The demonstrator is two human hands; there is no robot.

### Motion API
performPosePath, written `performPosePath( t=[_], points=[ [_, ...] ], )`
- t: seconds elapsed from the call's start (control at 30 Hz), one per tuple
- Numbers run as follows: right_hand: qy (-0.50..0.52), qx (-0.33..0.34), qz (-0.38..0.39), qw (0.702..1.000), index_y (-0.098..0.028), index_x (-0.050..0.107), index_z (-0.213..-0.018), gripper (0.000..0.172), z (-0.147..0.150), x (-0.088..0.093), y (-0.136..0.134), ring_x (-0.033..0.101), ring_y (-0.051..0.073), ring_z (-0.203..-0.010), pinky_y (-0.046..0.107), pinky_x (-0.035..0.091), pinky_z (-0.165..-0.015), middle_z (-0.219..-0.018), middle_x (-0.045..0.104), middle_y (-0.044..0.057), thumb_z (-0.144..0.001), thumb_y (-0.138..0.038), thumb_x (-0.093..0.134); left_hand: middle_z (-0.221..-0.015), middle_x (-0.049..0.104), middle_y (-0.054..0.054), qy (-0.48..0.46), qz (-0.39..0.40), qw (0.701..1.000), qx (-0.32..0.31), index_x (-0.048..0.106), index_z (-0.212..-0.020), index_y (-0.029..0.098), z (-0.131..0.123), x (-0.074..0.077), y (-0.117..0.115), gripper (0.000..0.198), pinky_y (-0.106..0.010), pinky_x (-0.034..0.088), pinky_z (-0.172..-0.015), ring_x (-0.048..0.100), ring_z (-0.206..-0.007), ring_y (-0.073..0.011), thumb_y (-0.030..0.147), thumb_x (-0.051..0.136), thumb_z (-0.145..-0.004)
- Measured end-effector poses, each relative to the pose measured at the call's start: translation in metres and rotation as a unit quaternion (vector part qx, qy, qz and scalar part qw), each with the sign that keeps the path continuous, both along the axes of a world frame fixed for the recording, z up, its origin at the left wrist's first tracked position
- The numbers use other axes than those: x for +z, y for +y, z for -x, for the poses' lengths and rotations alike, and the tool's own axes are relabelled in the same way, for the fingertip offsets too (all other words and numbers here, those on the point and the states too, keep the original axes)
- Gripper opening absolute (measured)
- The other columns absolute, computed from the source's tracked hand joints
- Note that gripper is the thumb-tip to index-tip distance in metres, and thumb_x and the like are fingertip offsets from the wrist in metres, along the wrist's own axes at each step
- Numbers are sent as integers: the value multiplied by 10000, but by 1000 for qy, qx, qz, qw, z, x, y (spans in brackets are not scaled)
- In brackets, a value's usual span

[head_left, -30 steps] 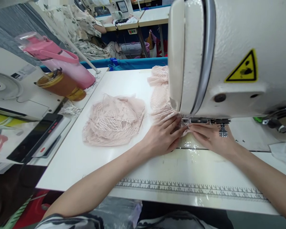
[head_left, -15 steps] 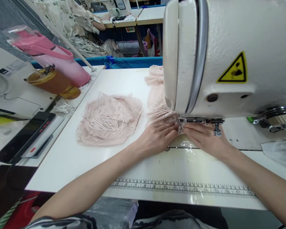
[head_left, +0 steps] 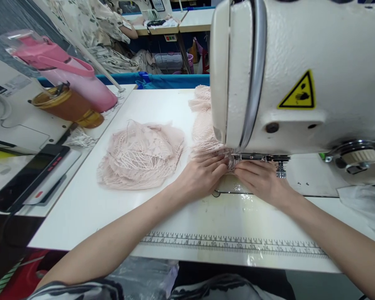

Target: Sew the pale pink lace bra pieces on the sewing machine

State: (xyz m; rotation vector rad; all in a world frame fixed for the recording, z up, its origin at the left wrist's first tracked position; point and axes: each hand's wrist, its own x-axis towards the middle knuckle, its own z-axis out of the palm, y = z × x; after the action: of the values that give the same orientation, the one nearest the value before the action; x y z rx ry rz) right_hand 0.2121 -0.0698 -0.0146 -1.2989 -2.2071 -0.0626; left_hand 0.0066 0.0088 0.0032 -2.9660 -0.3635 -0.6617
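Note:
Pale pink lace fabric [head_left: 203,131] runs from the back of the table to the presser foot [head_left: 248,157] of a white sewing machine [head_left: 300,54]. My left hand [head_left: 201,175] is closed on the lace just left of the foot, fingers together, thumb toward the needle area. Right of it and partly under the foot, my right hand [head_left: 262,179] grips the lace edge with its fingertips. The machine parts hide some of the right fingers, and the needle point is not visible. A second heap of pink lace [head_left: 140,158] lies apart on the left.
A ruler strip [head_left: 231,243] runs along the table's front. To the left stand a pink bottle [head_left: 68,79], an amber cup [head_left: 67,106] and a black-fronted device [head_left: 28,177]. White sheer material [head_left: 364,204] lies at right. Another person's sleeve [head_left: 90,23] shows behind.
The whole view has shifted slightly, so things sit a little further left. Both hands stay at the presser foot, holding the lace in nearly the same place.

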Motion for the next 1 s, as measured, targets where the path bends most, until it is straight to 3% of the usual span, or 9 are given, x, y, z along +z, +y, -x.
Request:
performPosePath(
  t=[0.17, 0.27, 0.4, 0.5, 0.63, 1.0],
  points=[
    [-24, -36, -6, 999, -217, 585, -921, 98, 4, -4, -2, 608, 104, -727, 254, 393, -623, -830, 684, -19, -905, -199, 490, -1068, 700, -62, -25, -45, 999, 3, 585, -947, 148, 2, 0, 0, 125, -353, 533, -860, 666, -937, -190, 178, 476, -895],
    [-55, -56, -42, 996, -207, 560, -944, 68, 8, -2, -3, 610, 91, -753, 248, 372, -647, -902, 695, -23, -907, -252, 526, -1025, 708, -24, -30, -69, 997, -9, 580, -933, 169, 2, -1, 0, 88, -334, 515, -806, 656, -867, -171, 196, 502, -904],
    [-109, -28, -98, 989, -215, 577, -918, 112, 9, 1, -6, 607, 86, -862, 251, 371, -732, -907, 699, -66, -868, -119, 551, -948, 715, -8, -38, -79, 996, -11, 583, -862, 178, 2, -1, -1, 107, -320, 503, -762, 650, -830, -162, 232, 514, -922],
    [-100, -13, -105, 989, -208, 601, -882, 160, 7, 2, -9, 608, 82, -897, 237, 391, -771, -858, 701, -77, -840, -60, 557, -1042, 706, -38, -40, -62, 997, -27, 608, -1002, 151, 2, -1, 0, 149, -330, 512, -833, 650, -942, -177, 232, 502, -936],
    [-59, 4, -91, 994, -202, 641, -935, 192, 6, 3, -10, 629, 94, -889, 238, 432, -790, -881, 723, -59, -834, -54, 574, -1258, 619, -92, -6, -13, 998, -55, 524, -1271, 110, 4, -4, 4, 337, -367, 467, -1006, 568, -1187, -196, 233, 429, -972],
    [-38, 11, -68, 997, -220, 651, -913, 186, 9, 2, -10, 634, 85, -842, 251, 447, -868, -901, 722, -66, -837, -65, 580, -1299, 585, -110, 56, 45, 996, -49, 550, -1291, 125, 8, -2, 7, 367, -438, 438, -1071, 536, -1238, -245, 269, 448, -970]
  ],
)
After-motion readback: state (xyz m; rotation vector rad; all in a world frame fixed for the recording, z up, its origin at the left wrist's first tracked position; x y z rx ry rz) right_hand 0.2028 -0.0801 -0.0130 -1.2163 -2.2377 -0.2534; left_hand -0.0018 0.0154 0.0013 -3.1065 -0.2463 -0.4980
